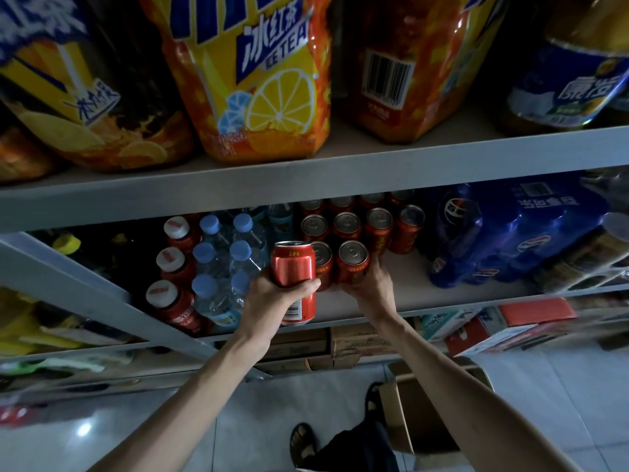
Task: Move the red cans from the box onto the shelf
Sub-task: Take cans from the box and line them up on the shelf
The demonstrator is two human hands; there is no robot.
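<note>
Lining the shelf (408, 284), red cans (379, 229); open cardboard box (396, 415) below.

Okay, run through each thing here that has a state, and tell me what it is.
left hand: grips held can
held can: upright, in the air before the shelf
right hand: grips front can
front can: upright on the shelf
other shelf cans: upright, in rows
box: open, on the floor
</note>
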